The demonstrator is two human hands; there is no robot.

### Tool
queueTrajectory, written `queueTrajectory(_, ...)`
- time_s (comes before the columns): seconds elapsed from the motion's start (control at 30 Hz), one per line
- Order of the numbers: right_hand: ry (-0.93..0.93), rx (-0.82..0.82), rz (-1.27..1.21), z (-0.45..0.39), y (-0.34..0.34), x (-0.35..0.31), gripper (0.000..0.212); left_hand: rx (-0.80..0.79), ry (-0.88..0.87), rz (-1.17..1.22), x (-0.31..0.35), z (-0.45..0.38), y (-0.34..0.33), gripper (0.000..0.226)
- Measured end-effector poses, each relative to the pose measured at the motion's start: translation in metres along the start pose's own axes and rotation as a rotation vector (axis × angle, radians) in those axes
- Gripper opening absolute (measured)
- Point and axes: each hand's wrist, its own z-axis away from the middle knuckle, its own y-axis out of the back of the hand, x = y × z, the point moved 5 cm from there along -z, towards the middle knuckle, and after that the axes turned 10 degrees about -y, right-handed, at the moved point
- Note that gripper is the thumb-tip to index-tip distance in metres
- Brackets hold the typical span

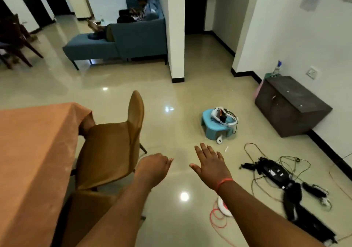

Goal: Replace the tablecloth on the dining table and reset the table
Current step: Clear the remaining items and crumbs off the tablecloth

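**Both hands empty beside the orange-clothed table**

The glossy tiled floor [171,98] fills most of the view. The dining table [28,218] sits at the left edge, covered by an orange tablecloth [34,142] whose corner drapes down on the far right side of the table. Far beyond the table, against a white pillar, stands a blue sofa [133,37] with a person [137,10] seated on it. Well to the right of the table, against the wall, is a dark wooden cabinet [291,106]. A tan chair [112,146] stands just beside the table's right edge, its seat partly under the draped corner.

Right of the table, past the chair, both arms reach forward over the floor. The left hand [152,168] has its fingers loosely curled and holds nothing. The right hand [211,165] is spread flat with straight fingers, also holding nothing, a red band at its wrist.

Further right of the table lie a tangle of black cables and gear [276,172], a small blue stool [217,127] carrying a white headset [226,117], and a red cord [219,218].
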Motion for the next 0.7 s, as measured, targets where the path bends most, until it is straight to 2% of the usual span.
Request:
queueTrajectory(0.1, -0.002, -0.012, 0.040, -0.053, 0.019, 0.053, 0.083, -0.014, -0.002, -0.002, 0.018, -0.057, 0.004, 0.053)
queueTrajectory(0.2, -0.003, -0.013, 0.043, -0.121, 0.027, 0.072, 0.076, -0.036, 0.029, -0.008, 0.011, -0.107, 0.005, 0.053)
queueTrajectory(0.47, 0.110, -0.067, 0.048, -0.301, 0.020, 0.031, 0.075, -0.065, 0.108, -0.013, -0.079, -0.244, -0.005, 0.053)
queueTrajectory(0.7, 0.098, -0.037, 0.017, -0.494, 0.077, -0.005, 0.086, -0.008, 0.107, -0.020, -0.181, -0.415, 0.040, 0.053)
